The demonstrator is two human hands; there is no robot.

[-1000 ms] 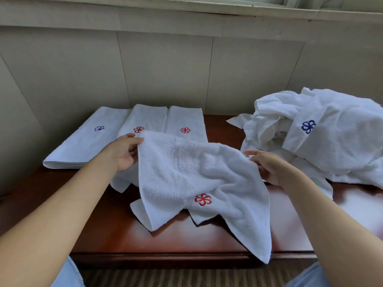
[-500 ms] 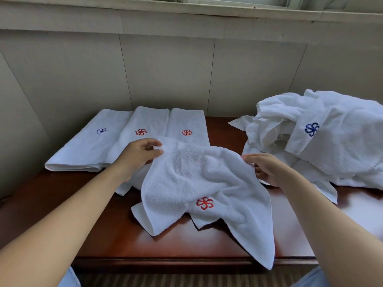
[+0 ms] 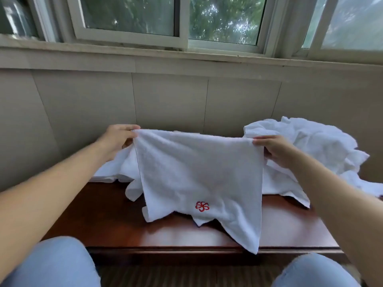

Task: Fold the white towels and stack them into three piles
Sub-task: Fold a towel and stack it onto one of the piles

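Towel [image 3: 199,177] is now lifted and stretched flat between both hands above the table [image 3: 116,224]; half a second ago it sagged crumpled, lower down. Left hand [image 3: 116,139] pinches the top-left corner, right hand [image 3: 273,150] pinches the top-right, top edge taut, red logo [image 3: 202,206] low on the hanging face. Bottom hem hangs uneven, just over the table. Folded towels [image 3: 107,175] mostly hidden behind it, left; unfolded heap [image 3: 310,150] right. Judgement: spread done, first fold next; plenty left in the heap.
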